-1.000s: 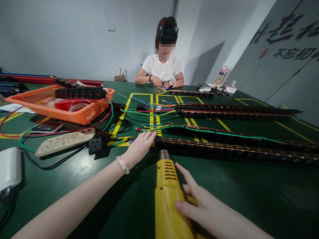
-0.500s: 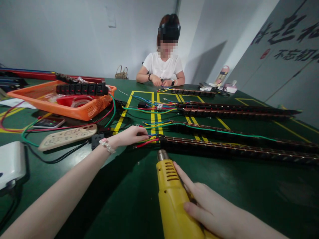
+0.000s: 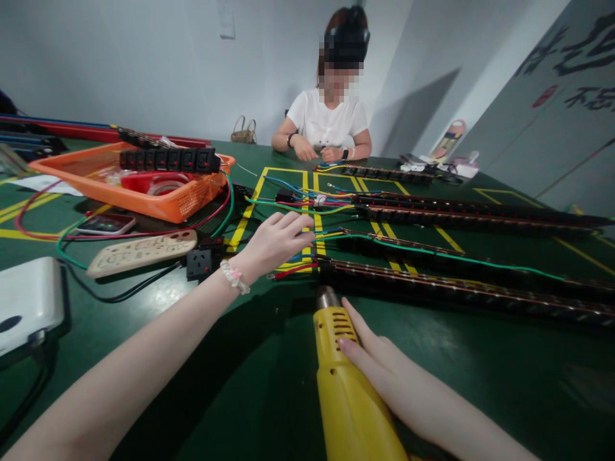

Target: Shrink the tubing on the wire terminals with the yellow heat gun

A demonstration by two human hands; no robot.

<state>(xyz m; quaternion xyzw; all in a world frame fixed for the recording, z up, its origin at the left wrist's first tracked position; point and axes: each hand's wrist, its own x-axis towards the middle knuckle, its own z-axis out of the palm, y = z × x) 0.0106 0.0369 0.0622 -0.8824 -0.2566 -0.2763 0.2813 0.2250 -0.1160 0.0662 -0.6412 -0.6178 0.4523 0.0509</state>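
Observation:
My right hand [image 3: 379, 365] grips a yellow heat gun [image 3: 355, 390], its metal nozzle just in front of the near end of a long black socket strip [image 3: 432, 285]. My left hand [image 3: 281, 243] reaches over the wires [image 3: 329, 233] of the strip behind it. Its fingers are bent, with a gap between thumb and fingertips; whether they touch the wires I cannot tell. Below this hand, red, blue and yellow leads [image 3: 298, 267] stick out from the nearest strip. A green wire [image 3: 432, 251] runs along the second strip.
An orange basket [image 3: 187, 202] with parts stands back left. Near it lie a beige power strip [image 3: 139, 254], a phone [image 3: 106, 223], a black plug [image 3: 199, 264] and a white device [image 3: 29, 307]. More strips [image 3: 456, 214] lie farther back. A person in white [image 3: 329, 125] sits opposite.
My left hand has moved away from the nearest strip's leads, up and right to the second strip's wires. The heat gun stays near the nearest strip's end. The view has shifted slightly.

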